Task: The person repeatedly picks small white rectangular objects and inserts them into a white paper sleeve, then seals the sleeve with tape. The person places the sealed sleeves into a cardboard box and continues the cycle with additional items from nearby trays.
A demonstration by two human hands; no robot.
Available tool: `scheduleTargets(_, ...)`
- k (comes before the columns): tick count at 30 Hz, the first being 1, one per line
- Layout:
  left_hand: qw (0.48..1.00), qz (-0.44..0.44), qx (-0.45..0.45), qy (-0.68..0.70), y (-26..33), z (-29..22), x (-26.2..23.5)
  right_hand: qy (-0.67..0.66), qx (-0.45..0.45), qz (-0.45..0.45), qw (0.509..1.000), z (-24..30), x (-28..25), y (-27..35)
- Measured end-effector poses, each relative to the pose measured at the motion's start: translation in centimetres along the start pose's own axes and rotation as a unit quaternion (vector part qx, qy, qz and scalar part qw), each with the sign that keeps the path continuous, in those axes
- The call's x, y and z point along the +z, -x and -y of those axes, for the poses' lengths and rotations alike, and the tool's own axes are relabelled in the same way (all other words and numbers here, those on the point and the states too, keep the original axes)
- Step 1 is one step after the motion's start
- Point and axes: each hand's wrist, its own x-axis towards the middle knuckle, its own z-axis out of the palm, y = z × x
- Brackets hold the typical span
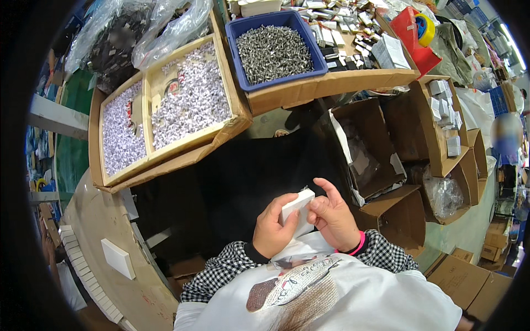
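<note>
White small box (295, 212) pinched between left hand (273, 229) and right hand (331, 218), flap seemingly not yet shut; blue bin (274, 49) of screws at bench's far edge untouched.

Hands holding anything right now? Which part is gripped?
Yes, a small white box. The left hand wraps its lower left side, thumb across the front. The right hand pinches its upper right edge with the fingertips.

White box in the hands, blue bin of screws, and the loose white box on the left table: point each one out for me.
White box (294, 208), head view, on its top face between both hands.
Blue bin (238, 28), head view, on its left rim.
Loose white box (117, 258), head view, on its flat top.
</note>
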Motion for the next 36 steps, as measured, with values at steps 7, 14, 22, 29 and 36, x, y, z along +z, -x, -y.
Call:
scheduleTargets(7,0.999,-0.003,0.017,-0.033,0.1,-0.7,-0.3,0.007,-0.014,-0.012,1.000,-1.1,0.6,0.2)
scheduleTargets(14,0.999,-0.023,0.046,0.009,0.2,-0.8,0.0,0.119,-0.014,-0.003,0.993,0.3,0.6,0.2)
scheduleTargets(22,0.995,0.029,0.086,-0.050,-0.3,-1.1,-0.8,0.168,0.002,-0.003,0.986,1.0,1.1,0.0)
scheduleTargets(29,0.988,0.008,0.146,-0.045,-0.7,-0.6,-0.7,0.176,0.045,-0.033,0.983,0.5,0.9,0.3)
scheduleTargets(36,0.996,-0.013,0.082,-0.027,-0.7,-0.4,0.2,0.284,0.090,0.001,0.955,1.7,-0.4,0.0)
